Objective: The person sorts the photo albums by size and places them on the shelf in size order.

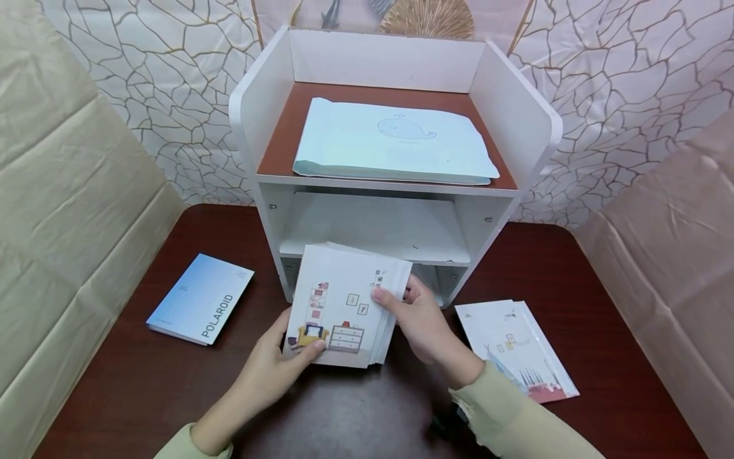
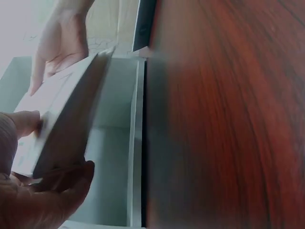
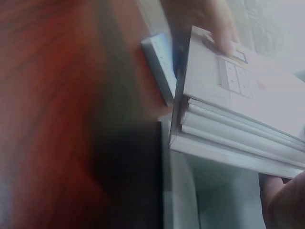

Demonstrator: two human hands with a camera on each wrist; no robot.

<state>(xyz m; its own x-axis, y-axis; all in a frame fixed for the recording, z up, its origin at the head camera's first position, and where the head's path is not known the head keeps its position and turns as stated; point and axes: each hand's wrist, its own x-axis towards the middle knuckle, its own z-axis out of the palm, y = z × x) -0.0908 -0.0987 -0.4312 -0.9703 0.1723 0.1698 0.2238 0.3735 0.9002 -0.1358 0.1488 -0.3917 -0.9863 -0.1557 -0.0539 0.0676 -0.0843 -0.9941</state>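
Observation:
Both hands hold a thick white photo album [image 1: 338, 306] above the table, in front of the shelf. Its cover carries drawings of a chair, a dresser and small frames. My left hand [image 1: 275, 366] grips the lower left corner, thumb on the cover, fingers beneath in the left wrist view. My right hand [image 1: 421, 315] pinches the right edge, its thumb on the cover near some printed characters. Several layers of pages [image 3: 238, 133] show between the covers in the right wrist view. The album's underside is mostly hidden in the head view.
A white shelf unit [image 1: 533, 121] stands at the back, with a pale whale-print folder [image 1: 367, 137] lying on top. A blue POLAROID album [image 1: 197, 296] lies on the dark wooden table [image 1: 143, 395] at left. White illustrated booklets [image 1: 499, 331] lie at right, partly behind my right sleeve.

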